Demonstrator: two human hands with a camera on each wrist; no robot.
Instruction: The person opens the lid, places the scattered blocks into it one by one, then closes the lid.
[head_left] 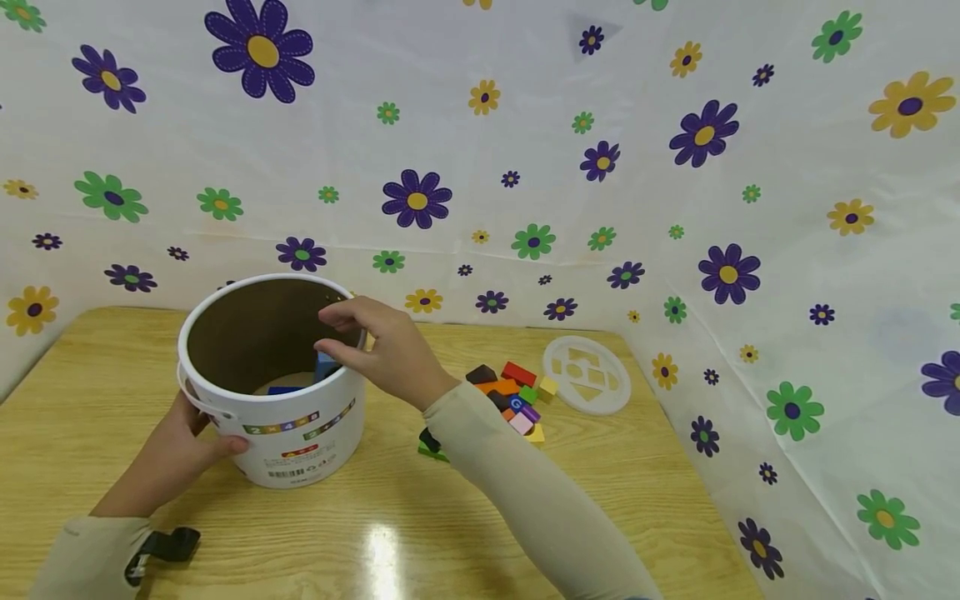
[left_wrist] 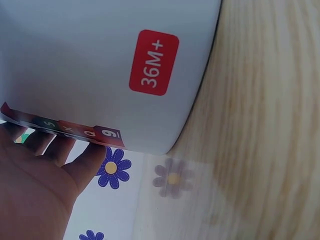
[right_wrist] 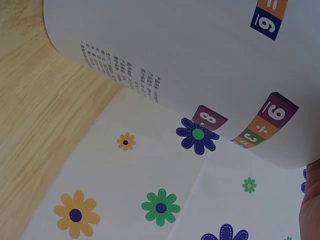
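A white bucket with printed number strips stands upright on the table. My left hand holds it by its left side, thumb on the front and the other fingers behind. Seen in the left wrist view, those fingers lie along the bucket wall. Over the right part of the rim reaches my right hand, its thumb and fingers spread apart with nothing between them. Just below that thumb a blue block shows inside the bucket, and a darker blue block lies at the bottom. The front wall hides the rest.
To the right of the bucket lies a heap of coloured blocks, partly behind the right forearm. A round white lid with cut-out shapes lies beyond it. Flower-printed sheeting rises behind the wooden table and along its right side.
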